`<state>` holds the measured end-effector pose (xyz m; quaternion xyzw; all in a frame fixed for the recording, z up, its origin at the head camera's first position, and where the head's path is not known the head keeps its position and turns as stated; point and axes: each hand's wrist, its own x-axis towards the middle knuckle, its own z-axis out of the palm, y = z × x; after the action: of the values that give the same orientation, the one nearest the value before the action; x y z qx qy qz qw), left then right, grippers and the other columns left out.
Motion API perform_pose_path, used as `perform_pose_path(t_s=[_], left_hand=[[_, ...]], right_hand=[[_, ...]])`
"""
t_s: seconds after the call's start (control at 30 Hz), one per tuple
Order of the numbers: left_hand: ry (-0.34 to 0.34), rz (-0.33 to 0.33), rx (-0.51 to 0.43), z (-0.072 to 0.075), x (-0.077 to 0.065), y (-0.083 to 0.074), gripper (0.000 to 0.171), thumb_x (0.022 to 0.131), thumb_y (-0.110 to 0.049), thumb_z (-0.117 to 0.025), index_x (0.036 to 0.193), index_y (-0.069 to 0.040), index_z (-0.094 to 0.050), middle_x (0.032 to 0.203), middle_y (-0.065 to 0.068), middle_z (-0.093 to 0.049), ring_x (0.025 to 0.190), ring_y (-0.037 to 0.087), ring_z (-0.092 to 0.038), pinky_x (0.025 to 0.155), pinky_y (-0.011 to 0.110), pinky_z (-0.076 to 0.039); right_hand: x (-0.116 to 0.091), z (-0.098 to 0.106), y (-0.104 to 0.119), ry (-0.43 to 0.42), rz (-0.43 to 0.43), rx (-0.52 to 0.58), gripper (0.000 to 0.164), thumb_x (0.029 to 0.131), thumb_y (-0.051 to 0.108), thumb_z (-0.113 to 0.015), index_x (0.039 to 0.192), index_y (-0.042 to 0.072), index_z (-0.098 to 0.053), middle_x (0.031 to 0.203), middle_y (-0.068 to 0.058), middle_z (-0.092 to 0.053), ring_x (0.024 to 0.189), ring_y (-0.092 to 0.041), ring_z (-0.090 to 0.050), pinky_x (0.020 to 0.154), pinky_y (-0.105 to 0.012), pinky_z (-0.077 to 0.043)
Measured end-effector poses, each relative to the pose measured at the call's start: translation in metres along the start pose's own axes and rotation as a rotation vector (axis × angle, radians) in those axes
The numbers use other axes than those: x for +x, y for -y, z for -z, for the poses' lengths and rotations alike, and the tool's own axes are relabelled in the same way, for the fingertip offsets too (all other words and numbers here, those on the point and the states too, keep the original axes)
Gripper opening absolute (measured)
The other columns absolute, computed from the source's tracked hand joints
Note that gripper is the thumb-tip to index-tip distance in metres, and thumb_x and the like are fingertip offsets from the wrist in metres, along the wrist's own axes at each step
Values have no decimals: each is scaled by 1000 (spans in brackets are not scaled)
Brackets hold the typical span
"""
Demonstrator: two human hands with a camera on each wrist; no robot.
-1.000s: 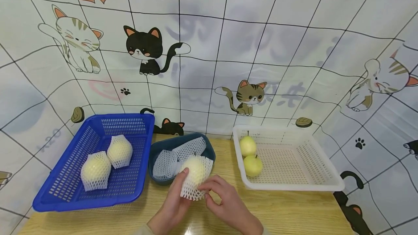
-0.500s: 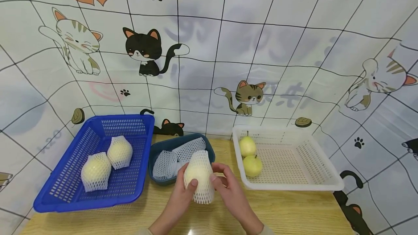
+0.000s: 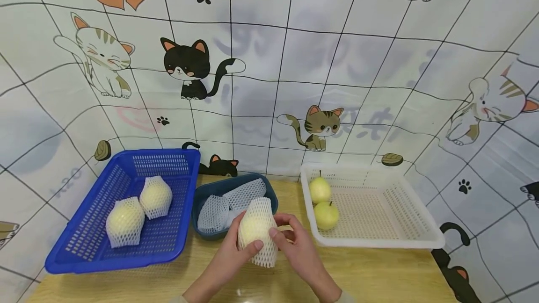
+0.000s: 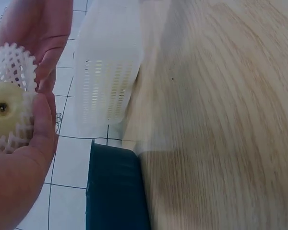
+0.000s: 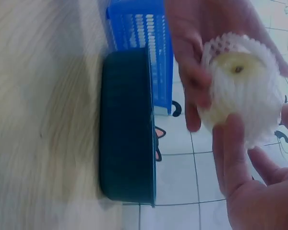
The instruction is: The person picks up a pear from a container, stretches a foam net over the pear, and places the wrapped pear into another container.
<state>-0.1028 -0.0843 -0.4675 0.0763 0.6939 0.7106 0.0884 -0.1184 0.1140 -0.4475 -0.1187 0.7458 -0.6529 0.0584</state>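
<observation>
In the head view, a yellow-green pear in a white foam net [image 3: 257, 228] is held above the table's front. My left hand [image 3: 233, 249] grips it from the left, thumb across its front. On the other side my right hand [image 3: 296, 247] pinches the net's edge between thumb and curled fingers. The net covers the pear's sides and reaches past it at both ends. Through the net's opening the pear's bottom [image 5: 237, 67] shows in the right wrist view. Just behind the hands stands a dark teal bin [image 3: 269, 200] with several loose foam nets [image 3: 212, 214].
A blue basket [image 3: 177, 247] at the left holds two netted pears [image 3: 125, 221]. To the right, a white basket [image 3: 379, 241] holds two bare pears [image 3: 326, 215]. A cat-print sheet [image 3: 261, 83] hangs behind the wooden table [image 3: 370, 275].
One second ago the pear's stem end showed above the net; now the net's narrow end covers it. The right hand has moved up along the net's right side. Baskets and bin stay in place.
</observation>
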Motion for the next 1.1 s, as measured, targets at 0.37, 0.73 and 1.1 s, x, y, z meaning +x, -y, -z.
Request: perform_pose_path(t_s=[0.37,0.73,1.1], left_hand=[[-199,-62,205,36,-12,-39,75,94,-27,-74,156,-12,-33,128,17,-60,105,24,-63,87,38,-53],[-423,-147,769,118,-21,-80,90,90,-44,-78,158,-8,-30,133,28,-59,104,41,-66,72,51,-57],[-244,90,1220,197,-16,-77,100,86,-57,-75,148,8,-32,115,38,-56,76,35,-60,53,45,-48]], right_hand=[[-2,9,4,-38,59,-68,27,107,20,-57,131,8,-60,127,-11,-61,92,-29,-70,83,-31,-53],[-5,24,9,-83,104,-129,22,106,18,-60,125,10,-65,120,-3,-66,98,-15,-68,86,-28,-52],[-7,21,9,-63,84,-132,24,105,19,-62,126,10,-64,123,-2,-67,104,-15,-68,86,-29,-53]])
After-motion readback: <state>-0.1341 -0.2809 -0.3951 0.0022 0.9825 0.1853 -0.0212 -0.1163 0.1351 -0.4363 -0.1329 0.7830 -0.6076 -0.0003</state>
